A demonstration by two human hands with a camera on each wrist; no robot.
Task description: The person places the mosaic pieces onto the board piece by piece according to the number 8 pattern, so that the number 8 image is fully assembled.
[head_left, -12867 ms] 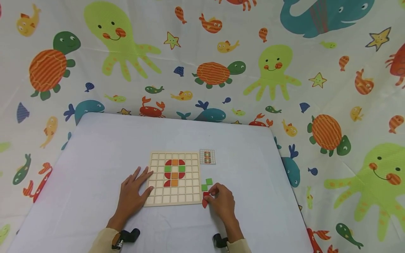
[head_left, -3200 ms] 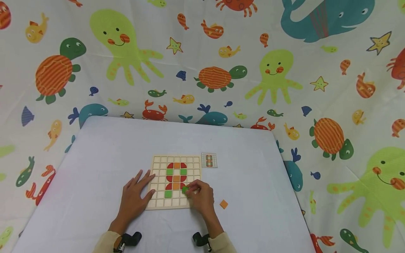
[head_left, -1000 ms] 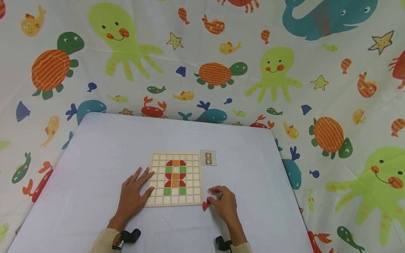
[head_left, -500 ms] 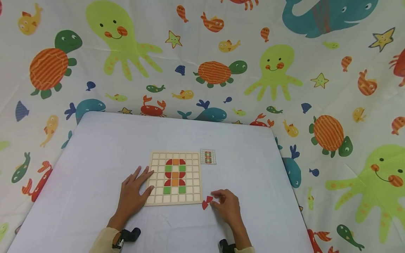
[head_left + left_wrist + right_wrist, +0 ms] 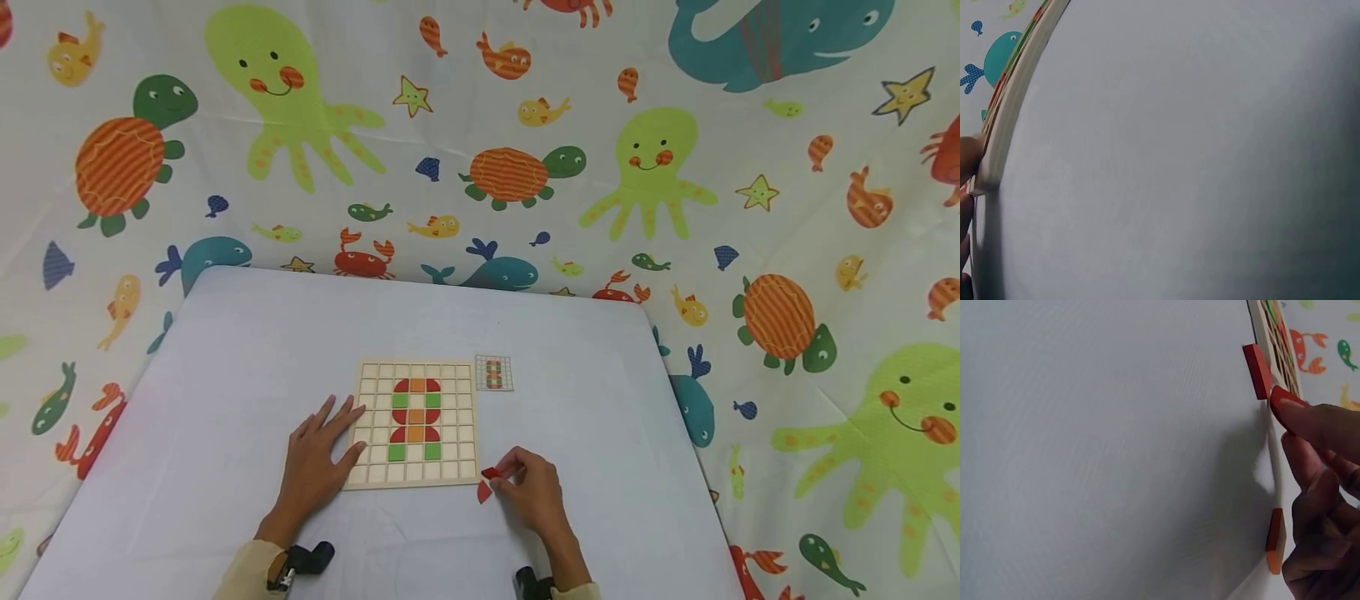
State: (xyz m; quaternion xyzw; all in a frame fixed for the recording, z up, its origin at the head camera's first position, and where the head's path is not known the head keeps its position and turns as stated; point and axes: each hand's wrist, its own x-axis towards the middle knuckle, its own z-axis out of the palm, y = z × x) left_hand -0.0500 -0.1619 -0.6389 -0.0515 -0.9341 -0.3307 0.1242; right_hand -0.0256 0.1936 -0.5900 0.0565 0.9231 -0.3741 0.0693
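Note:
A wooden grid board [image 5: 457,451] lies flat, with red, orange and green tiles set in its middle cells. My left hand [image 5: 317,454] rests on the board's left edge, fingers spread and thumb on the frame. Beside the lower right corner, my right hand [image 5: 534,493] pinches a red rounded tile [image 5: 490,472] between thumb and forefinger, raised off the cloth in the right wrist view. A second red tile [image 5: 484,492] lies just below it, close to the board. In the right wrist view an orange tile [image 5: 1275,541] lies under the curled fingers; the head view hides it.
A small pattern card [image 5: 494,373] with a coloured grid lies against the board's upper right side. White cloth [image 5: 600,400] covers the table. Behind it hangs a curtain [image 5: 450,100] printed with sea animals.
Over the earlier frames, one red and two green tiles went from beside the board into its cells. In the last half second my right hand picked up a red tile; my left hand stayed put.

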